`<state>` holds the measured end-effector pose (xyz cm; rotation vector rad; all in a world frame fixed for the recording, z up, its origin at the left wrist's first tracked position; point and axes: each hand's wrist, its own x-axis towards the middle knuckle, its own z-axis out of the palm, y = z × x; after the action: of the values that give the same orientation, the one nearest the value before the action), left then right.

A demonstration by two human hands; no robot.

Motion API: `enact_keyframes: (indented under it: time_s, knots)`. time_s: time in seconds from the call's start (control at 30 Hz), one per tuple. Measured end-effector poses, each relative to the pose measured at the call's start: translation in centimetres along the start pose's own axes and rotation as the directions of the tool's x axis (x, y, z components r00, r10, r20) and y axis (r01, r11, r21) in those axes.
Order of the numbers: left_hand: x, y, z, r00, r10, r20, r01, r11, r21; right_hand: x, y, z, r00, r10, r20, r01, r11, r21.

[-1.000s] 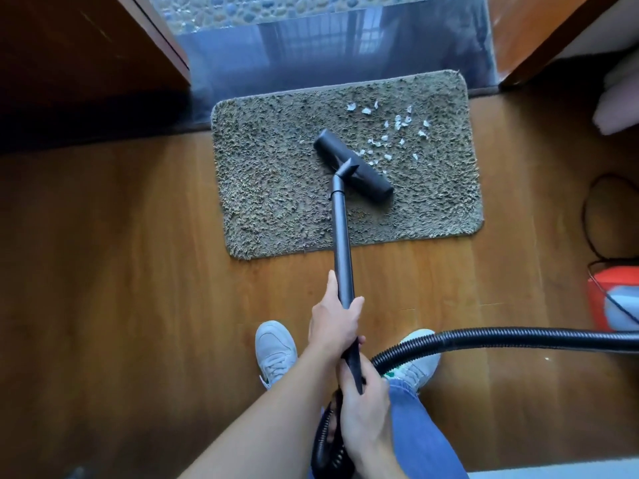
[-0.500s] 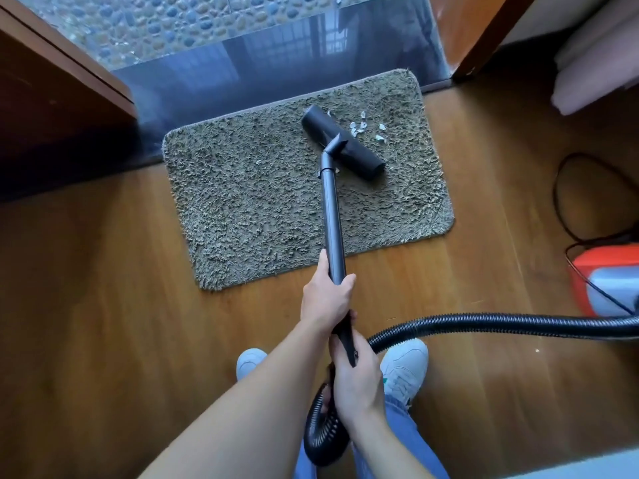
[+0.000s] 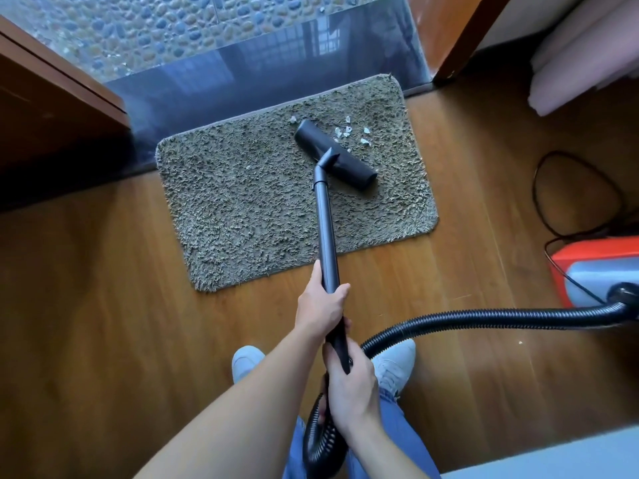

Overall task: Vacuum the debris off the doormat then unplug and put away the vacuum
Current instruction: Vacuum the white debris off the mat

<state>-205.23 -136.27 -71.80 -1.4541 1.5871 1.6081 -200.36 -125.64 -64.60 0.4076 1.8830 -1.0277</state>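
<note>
A shaggy olive doormat (image 3: 249,202) lies on the wood floor before a glass door. White debris bits (image 3: 349,131) are scattered near its far right part. The black vacuum head (image 3: 349,164) rests on the mat just below the bits. Its dark wand (image 3: 326,236) runs back to me. My left hand (image 3: 320,305) grips the wand higher up; my right hand (image 3: 349,385) grips its lower end by the hose. The ribbed black hose (image 3: 484,318) loops to the orange and grey vacuum body (image 3: 594,267) at the right edge.
A black power cord (image 3: 553,202) loops on the floor right of the mat. A wooden door frame (image 3: 460,39) stands at the far right, dark wooden furniture (image 3: 52,108) at the left. Pale fabric (image 3: 581,57) sits at the top right. My white shoes (image 3: 247,361) stand below the wand.
The vacuum head has pushed away from me over the debris, and far fewer white bits show on the mat. The view shifted so the mat sits more centred.
</note>
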Motion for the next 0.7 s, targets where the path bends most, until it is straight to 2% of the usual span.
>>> enact_keyframes:
  time_s: [0.33,0.4,0.6,0.7]
  knots:
    - [-2.8,-4.1,-2.7,0.999,-0.042,0.013,0.042,0.999,0.001,-4.4,1.5,3.2,0.998,0.044,-0.050,-0.043,0.999,0.014]
    - [-3.3,-4.7,-4.2,0.999,-0.040,0.013,0.040,0.999,0.018,-5.5,1.3,4.7,0.997,0.072,-0.024,-0.070,0.995,0.067]
    - [-4.1,-5.2,-8.0,0.999,0.003,0.041,-0.007,0.994,0.111,-7.0,1.0,8.6,0.994,0.095,-0.053,-0.088,0.989,0.120]
    - [-3.9,-5.2,-8.1,0.997,0.056,0.056,-0.064,0.988,0.143,-7.1,0.8,9.0,0.991,0.115,-0.066,-0.099,0.974,0.205]
